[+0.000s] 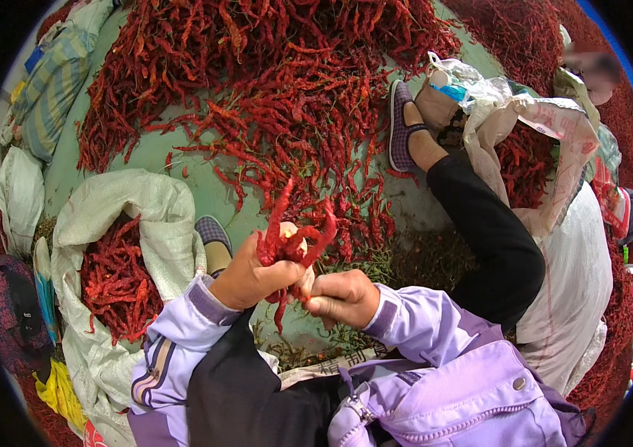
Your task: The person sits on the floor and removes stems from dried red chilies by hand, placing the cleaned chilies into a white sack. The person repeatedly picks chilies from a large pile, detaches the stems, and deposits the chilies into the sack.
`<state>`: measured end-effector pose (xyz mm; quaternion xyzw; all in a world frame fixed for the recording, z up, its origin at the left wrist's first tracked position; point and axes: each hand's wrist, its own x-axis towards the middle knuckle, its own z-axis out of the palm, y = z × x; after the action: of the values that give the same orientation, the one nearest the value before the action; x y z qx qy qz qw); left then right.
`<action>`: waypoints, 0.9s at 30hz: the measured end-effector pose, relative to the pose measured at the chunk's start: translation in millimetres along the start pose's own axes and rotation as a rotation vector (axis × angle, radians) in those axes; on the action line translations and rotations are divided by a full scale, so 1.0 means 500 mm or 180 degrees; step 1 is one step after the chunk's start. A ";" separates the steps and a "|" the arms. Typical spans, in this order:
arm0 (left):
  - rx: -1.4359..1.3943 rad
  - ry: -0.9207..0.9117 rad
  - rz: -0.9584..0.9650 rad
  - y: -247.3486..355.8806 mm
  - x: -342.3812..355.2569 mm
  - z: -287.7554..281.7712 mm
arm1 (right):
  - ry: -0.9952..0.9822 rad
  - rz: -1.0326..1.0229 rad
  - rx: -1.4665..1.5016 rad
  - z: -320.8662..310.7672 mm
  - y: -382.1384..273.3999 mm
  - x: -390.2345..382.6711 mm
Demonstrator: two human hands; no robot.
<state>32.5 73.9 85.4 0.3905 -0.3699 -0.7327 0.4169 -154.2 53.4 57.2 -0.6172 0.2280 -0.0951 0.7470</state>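
Note:
Several long red chili peppers (277, 216) stick up and down out of my left hand (255, 272), its fingers wrapped round them. Against it, on the right, my right hand (346, 296) is closed in a pinch at the lower end of the bunch. A small bit of red shows at its fingertips; what exactly it grips is mostly hidden. Beyond both hands a big heap of red chilies (287, 67) spreads over a pale green floor sheet (197, 160). Loose chilies trail from the heap toward my hands.
At my left stands a rolled-down white woven sack (171, 216) with red chilies in it. On the right is another open white sack (555, 127) with chilies. Green stems (354, 268) litter the floor between my legs. A striped bag (55, 89) lies far left; a person (592, 71) is far right.

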 end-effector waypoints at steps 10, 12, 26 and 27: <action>0.0420 -0.0765 -0.0538 0.017 0.005 0.013 | -0.0071 -0.1975 -0.1889 0.014 0.003 0.002; 0.0221 -0.0573 -0.0455 0.025 0.005 0.019 | -0.0171 -0.1898 -0.1834 0.000 -0.010 0.001; -0.0908 0.1252 0.0903 0.012 -0.028 -0.037 | -0.0211 0.0395 -0.1881 -0.135 0.021 -0.062; -0.0703 0.1146 0.0911 0.014 -0.016 -0.032 | 0.0127 -0.0249 -0.2341 -0.171 0.064 -0.067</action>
<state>51.3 74.9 86.7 0.4104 -0.2589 -0.6208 0.6157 -227.1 -0.6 22.4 -0.8507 0.2377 -0.0473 0.4665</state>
